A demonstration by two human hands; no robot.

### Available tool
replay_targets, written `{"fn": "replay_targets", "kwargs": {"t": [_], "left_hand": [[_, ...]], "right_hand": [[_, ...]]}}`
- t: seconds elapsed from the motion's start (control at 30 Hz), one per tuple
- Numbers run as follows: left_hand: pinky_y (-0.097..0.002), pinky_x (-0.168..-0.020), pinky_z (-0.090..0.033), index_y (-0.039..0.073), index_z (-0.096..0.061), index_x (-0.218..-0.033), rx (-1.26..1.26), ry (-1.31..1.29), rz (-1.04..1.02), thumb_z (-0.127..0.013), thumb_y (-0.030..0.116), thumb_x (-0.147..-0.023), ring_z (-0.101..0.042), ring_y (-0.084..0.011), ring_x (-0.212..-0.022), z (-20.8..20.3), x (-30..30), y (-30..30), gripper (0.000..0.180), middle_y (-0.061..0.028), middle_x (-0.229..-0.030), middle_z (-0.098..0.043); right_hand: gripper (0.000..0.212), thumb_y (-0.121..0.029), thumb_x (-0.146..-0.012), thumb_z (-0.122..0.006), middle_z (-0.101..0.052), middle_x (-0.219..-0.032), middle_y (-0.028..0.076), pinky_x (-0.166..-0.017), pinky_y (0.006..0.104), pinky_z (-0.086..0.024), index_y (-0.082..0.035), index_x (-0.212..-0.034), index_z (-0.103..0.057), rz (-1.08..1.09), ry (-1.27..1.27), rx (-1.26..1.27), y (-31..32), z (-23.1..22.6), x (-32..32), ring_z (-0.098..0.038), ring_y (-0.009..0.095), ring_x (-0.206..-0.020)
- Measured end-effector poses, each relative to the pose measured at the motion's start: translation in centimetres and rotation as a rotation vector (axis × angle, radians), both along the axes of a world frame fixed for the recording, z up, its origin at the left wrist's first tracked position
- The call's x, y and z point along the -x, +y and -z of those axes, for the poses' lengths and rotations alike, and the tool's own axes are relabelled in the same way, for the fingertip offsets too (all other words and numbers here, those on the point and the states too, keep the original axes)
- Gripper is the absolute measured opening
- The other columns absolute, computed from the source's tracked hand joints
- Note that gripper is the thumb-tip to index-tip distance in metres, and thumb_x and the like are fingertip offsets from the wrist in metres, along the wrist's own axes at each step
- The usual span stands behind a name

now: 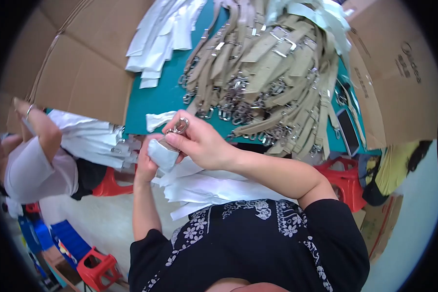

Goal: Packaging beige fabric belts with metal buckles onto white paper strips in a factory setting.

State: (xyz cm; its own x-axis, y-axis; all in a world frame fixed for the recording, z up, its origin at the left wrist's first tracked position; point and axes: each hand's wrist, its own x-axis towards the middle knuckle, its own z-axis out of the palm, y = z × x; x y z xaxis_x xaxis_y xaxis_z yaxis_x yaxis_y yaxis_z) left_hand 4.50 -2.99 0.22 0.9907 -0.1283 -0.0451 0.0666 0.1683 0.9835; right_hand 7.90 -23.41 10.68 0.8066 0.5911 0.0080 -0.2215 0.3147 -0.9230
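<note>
Metal clasp (181,126): silver and shiny, with rounded loops; held up at the near edge of the worktop (150,104), partly covered.
White wrapping (162,155): thin material folded into a small, bulging packet; held raised, just outside the worktop's near edge.
Join: clasp close to wrapping, on the worktop side of it; the connection is hidden.

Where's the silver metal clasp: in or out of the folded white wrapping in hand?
Out: the clasp shows bare at the right hand, beyond the wrapping's edge.
</note>
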Motion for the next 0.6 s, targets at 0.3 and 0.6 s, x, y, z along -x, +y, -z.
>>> {"fn": "replay_targets", "kwargs": {"t": [0.3,0.6], "left_hand": [[-0.0231,-0.053,-0.040,-0.002,-0.061,-0.071,-0.685,0.356,0.680,-0.078,0.042,-0.059,-0.048,-0.0052,-0.060,-5.1,0.9,3.0,0.048,0.0020,-0.060,-0.054],[-0.0255,-0.058,-0.045,0.007,-0.062,-0.089,-0.895,-0.006,0.824,-0.067,0.021,-0.076,-0.057,-0.0154,-0.061,0.6,5.1,-9.9,0.020,-0.0088,-0.070,-0.060]], "right_hand": [[0.022,-0.013,-0.092,-0.043,-0.056,-0.106,0.008,-0.087,0.0333,-0.044,-0.003,-0.111,-0.048,1.148,0.059,0.007,-32.8,-2.7,12.4,-0.055,0.018,-0.096],[0.020,-0.019,-0.079,-0.061,-0.062,-0.079,0.009,-0.067,0.0332,-0.048,0.000,-0.086,-0.060,1.483,0.847,1.097,-54.9,19.9,35.0,-0.060,0.020,-0.072]]}}
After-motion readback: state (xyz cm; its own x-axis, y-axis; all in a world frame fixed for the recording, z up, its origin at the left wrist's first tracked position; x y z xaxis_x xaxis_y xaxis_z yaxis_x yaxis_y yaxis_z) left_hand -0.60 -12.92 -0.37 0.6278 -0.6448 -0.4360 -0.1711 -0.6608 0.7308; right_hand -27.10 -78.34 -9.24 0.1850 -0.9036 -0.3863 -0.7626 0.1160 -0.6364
